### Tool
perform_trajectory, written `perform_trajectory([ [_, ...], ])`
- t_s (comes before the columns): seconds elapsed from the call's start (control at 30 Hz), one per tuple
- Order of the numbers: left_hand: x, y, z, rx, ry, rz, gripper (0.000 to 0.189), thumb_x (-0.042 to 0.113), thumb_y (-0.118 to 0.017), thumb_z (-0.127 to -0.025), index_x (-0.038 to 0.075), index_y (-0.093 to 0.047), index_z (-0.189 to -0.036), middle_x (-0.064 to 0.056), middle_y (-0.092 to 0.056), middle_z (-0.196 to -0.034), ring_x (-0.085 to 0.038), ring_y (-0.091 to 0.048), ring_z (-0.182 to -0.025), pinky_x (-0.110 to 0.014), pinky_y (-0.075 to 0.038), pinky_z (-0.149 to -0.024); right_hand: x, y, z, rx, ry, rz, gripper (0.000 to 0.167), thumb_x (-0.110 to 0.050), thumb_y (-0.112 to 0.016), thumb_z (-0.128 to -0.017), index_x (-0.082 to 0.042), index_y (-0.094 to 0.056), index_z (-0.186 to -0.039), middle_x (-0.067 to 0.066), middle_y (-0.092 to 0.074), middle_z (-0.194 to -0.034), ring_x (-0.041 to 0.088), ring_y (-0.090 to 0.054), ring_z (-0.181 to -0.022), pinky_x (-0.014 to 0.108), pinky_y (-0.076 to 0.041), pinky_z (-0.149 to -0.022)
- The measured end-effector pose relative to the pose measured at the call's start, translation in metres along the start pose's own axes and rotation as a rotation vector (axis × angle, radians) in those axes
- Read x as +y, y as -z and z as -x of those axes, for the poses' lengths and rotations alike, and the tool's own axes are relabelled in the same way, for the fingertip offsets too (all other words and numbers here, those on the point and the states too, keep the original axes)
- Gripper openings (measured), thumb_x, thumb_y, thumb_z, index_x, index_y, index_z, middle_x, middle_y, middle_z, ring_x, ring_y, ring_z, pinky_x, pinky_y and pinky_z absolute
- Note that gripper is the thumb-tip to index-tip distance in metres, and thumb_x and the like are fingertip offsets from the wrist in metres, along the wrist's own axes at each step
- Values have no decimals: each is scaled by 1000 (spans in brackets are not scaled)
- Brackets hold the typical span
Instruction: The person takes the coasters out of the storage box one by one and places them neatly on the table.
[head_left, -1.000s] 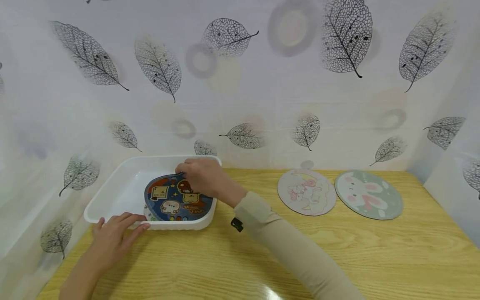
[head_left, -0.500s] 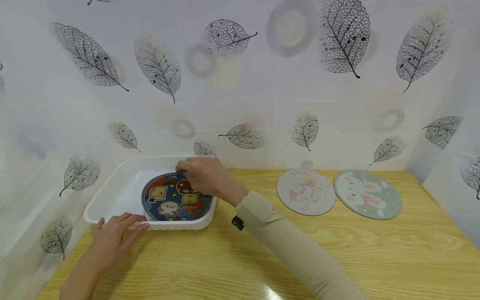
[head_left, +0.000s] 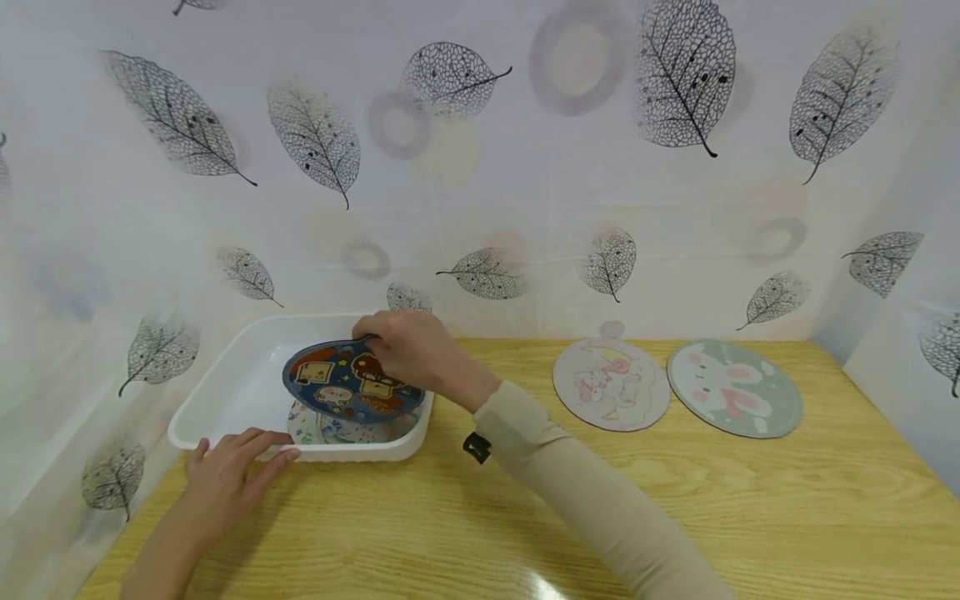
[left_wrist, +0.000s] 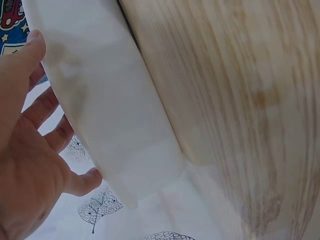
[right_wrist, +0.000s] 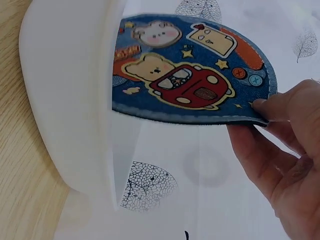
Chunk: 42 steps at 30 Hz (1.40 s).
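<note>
My right hand (head_left: 416,350) pinches the far edge of a round blue mouse pad (head_left: 322,383) printed with cartoon bears, stars and a red car. In the right wrist view, the thumb lies on its printed face and the fingers are beneath. The pad tilts over the right part of a white plastic tray (head_left: 360,452), its near side raised. Under it in the tray lies something with a pale floral print (head_left: 330,429). My left hand (head_left: 232,475) holds the tray's near rim, thumb on the outside and fingers over the inner side, as the left wrist view also shows.
On the wooden table (head_left: 480,517), right of the tray, lie a pink round pad (head_left: 611,383) and a green one with a white rabbit (head_left: 735,387), side by side. A leaf-printed white curtain (head_left: 525,183) hangs behind and along both sides.
The right hand has lifted the blue mouse pad. Its near edge has come up from the tray's near wall, exposing the floral print below. The left hand stays on the rim.
</note>
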<state>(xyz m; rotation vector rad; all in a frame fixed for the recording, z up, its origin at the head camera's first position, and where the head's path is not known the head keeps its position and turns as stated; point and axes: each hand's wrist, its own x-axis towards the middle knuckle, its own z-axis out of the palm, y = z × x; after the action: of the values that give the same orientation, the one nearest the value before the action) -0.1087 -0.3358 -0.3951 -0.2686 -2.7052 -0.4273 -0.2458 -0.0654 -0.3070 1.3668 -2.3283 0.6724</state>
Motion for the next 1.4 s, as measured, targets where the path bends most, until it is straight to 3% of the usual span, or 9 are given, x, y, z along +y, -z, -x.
perform_trajectory([
  [0.5, 0, -1, 1, -3, 10, 5, 13, 29, -74, -95, 18, -75, -102, -10, -76, -106, -46, -65, -100, -85, -25, -92, 10, -1, 8, 122, -130, -162, 17, 0, -59, -100, -6, -72, -109, 8, -77, -109, 18, -74, -98, 29, -59, -85],
  [0.77, -1, -3, 1, 8, 12, 9, 12, 27, -75, -93, 18, -75, -101, -10, -76, -104, -46, -65, -98, -85, -25, -91, 14, -3, 16, 184, -298, -294, 16, -1, -59, -100, -4, -70, -111, 11, -76, -107, 19, -72, -91, 19, -50, -67],
  [0.93, -2, -4, 1, 12, 8, 7, 11, 27, -76, -93, 19, -75, -100, -9, -76, -103, -46, -65, -98, -85, -25, -91, 16, 0, 20, 219, -410, -361, 15, -4, -59, -101, -6, -69, -112, 11, -75, -107, 20, -70, -91, 19, -52, -69],
  [1.03, -2, -4, 2, 5, 16, 9, 12, 29, -75, -94, 18, -75, -100, -10, -76, -104, -46, -65, -100, -86, -25, -91, 17, 2, 23, 251, -446, -392, 15, -5, -60, -100, -7, -69, -111, 11, -75, -106, 20, -69, -85, 19, -52, -66],
  [1.2, -2, -3, 2, 3, 15, 8, 14, 28, -74, -94, 18, -75, -102, -10, -76, -105, -47, -64, -101, -86, -24, -92, 19, 3, 30, 281, -482, -440, 15, -5, -60, -101, -7, -69, -112, 12, -74, -107, 16, -64, -64, 21, -53, -52],
  [1.4, -3, -3, 2, -14, 26, 5, 14, 29, -74, -94, 18, -75, -102, -10, -76, -106, -47, -64, -103, -86, -24, -92, 20, 7, 35, 334, -497, -490, 15, -4, -59, -100, -5, -69, -112, 15, -73, -107, 14, -63, -56, 24, -55, -47],
])
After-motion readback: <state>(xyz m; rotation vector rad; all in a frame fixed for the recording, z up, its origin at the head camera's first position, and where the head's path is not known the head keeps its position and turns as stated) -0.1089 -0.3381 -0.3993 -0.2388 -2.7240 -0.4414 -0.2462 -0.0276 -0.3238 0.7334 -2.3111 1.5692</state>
